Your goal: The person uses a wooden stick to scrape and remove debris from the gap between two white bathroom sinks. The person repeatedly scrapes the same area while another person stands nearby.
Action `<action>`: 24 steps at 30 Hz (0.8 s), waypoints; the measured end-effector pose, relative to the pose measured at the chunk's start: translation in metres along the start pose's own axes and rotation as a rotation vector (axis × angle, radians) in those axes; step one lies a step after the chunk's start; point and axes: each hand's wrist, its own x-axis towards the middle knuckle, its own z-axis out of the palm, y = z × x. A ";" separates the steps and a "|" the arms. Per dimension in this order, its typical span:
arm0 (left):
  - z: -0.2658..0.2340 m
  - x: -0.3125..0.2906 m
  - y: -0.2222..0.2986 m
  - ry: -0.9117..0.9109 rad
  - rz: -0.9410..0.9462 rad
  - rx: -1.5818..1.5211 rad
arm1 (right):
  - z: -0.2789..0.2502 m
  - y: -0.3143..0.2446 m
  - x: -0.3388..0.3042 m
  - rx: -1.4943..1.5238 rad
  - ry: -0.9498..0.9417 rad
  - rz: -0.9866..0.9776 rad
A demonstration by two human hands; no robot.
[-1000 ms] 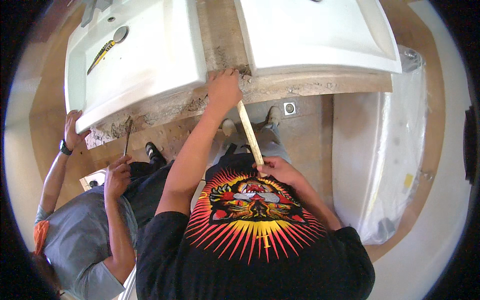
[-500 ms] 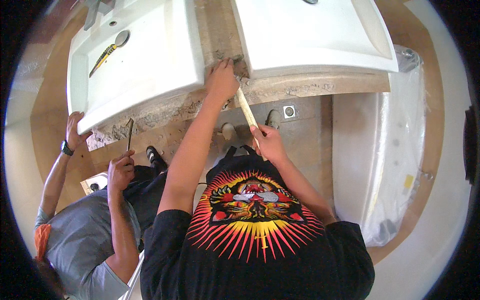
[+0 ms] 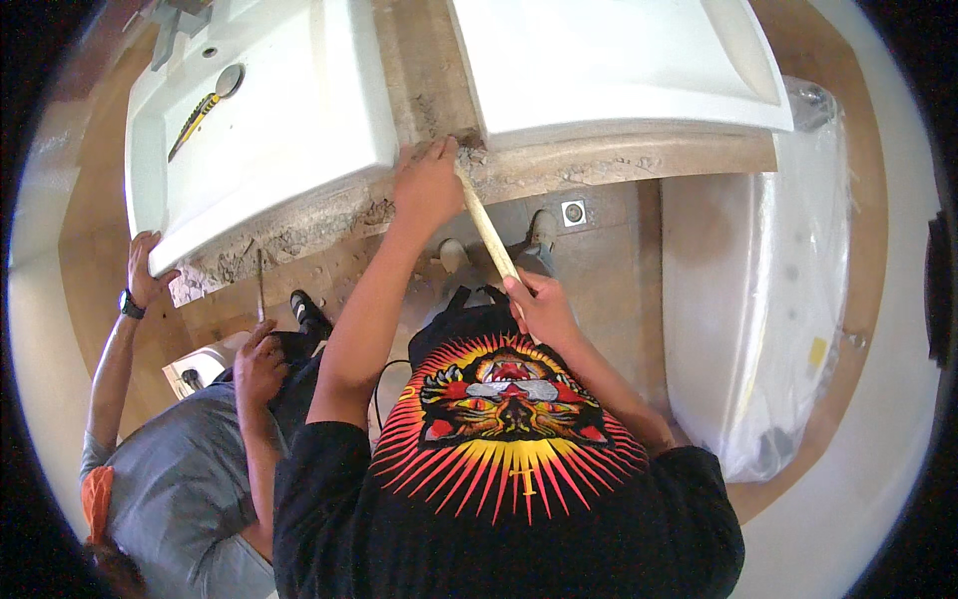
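Right hand: closed round the lower part of the stick, which slants up and leftward from it to just beside the left hand. Left hand: at the counter edge; whether spread or pinching something, cannot be told. To its left, one sink with a knife; to its right, another sink.

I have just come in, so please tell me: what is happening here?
The person's right hand grips a pale stick; the left hand is at its upper end, by the counter edge between two white sinks. A co-worker holds a thin tool in one hand; the other hand touches the left sink's corner.
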 end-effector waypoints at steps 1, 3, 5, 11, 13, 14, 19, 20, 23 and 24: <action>0.000 0.004 -0.002 0.037 -0.015 0.000 | 0.001 -0.004 0.005 -0.020 0.005 -0.005; -0.001 0.012 -0.005 0.041 -0.026 0.031 | 0.006 -0.012 0.018 -0.009 0.005 -0.040; -0.002 0.021 -0.006 -0.003 -0.008 0.102 | 0.011 -0.015 0.028 -0.002 0.017 -0.042; -0.002 0.017 0.002 -0.088 0.041 0.040 | 0.007 0.002 0.019 0.025 0.012 0.011; 0.003 0.005 0.009 -0.126 0.032 0.037 | 0.001 0.008 0.008 0.032 0.009 0.094; 0.005 -0.003 0.010 -0.092 0.033 0.041 | -0.002 0.010 0.004 0.034 -0.010 0.059; 0.013 -0.018 0.008 0.139 0.093 -0.018 | -0.006 0.006 -0.005 0.026 -0.022 0.073; 0.013 -0.018 0.006 0.123 0.083 -0.061 | -0.006 0.004 -0.005 0.030 -0.010 0.071; 0.013 -0.017 0.003 0.224 0.086 -0.114 | -0.005 0.000 -0.007 0.068 -0.026 0.085; 0.013 -0.018 0.004 0.131 0.088 -0.088 | -0.005 -0.001 -0.009 0.057 -0.024 0.134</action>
